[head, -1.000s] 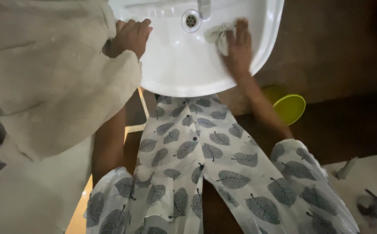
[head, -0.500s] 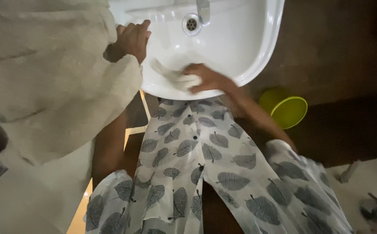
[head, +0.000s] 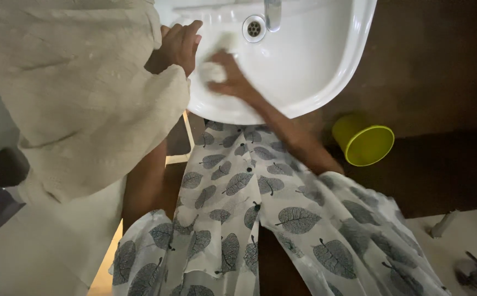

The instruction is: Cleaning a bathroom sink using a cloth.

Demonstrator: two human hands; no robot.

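No packages, labels, signs or screens visible.

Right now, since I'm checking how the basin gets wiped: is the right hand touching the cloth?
Touching. The head view shows the right hand pressed flat on the pale cloth against the inside of the white sink, with no gap between them.
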